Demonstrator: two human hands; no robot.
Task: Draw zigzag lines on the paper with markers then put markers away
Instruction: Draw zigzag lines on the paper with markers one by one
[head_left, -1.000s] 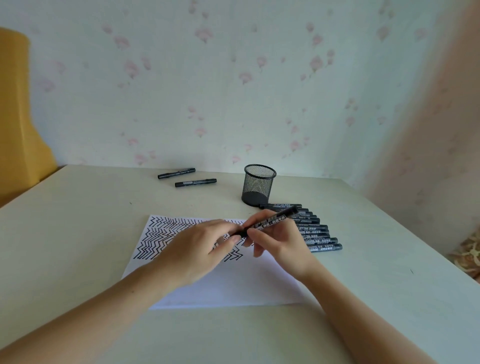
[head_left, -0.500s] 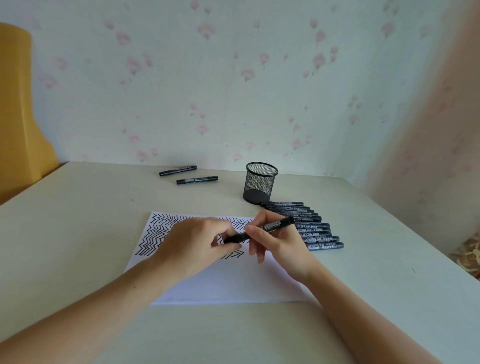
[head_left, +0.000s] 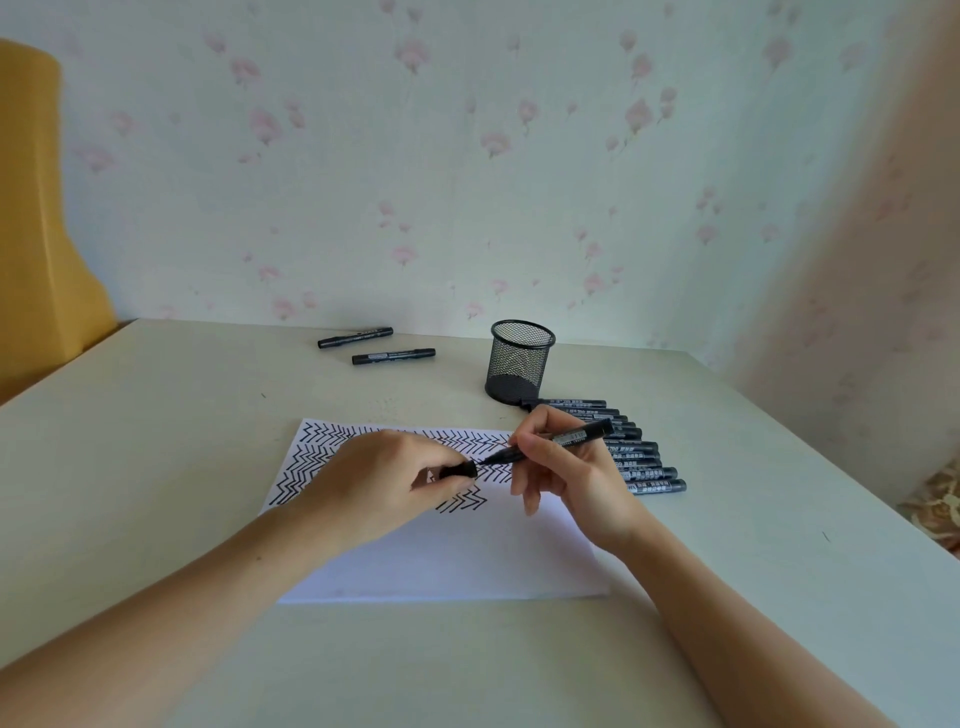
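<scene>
A white paper (head_left: 457, 556) lies on the table, its upper part filled with black zigzag lines. My right hand (head_left: 576, 478) holds a black marker (head_left: 571, 439) over the paper, its bare tip pointing left. My left hand (head_left: 384, 483) pinches the marker's black cap (head_left: 458, 470), a short gap from the tip. A row of several black markers (head_left: 636, 457) lies to the right of the paper, partly hidden behind my right hand.
A black mesh pen cup (head_left: 519, 359) stands behind the paper. Two more black markers (head_left: 355, 337) (head_left: 393, 356) lie at the back left of the pale table (head_left: 156, 467). A yellow chair back (head_left: 36, 218) is at far left. Floral wallpaper behind.
The cap has come off the marker: my left hand drew it leftward while my right hand kept the marker body. Both hands were joined on the capped marker before.
</scene>
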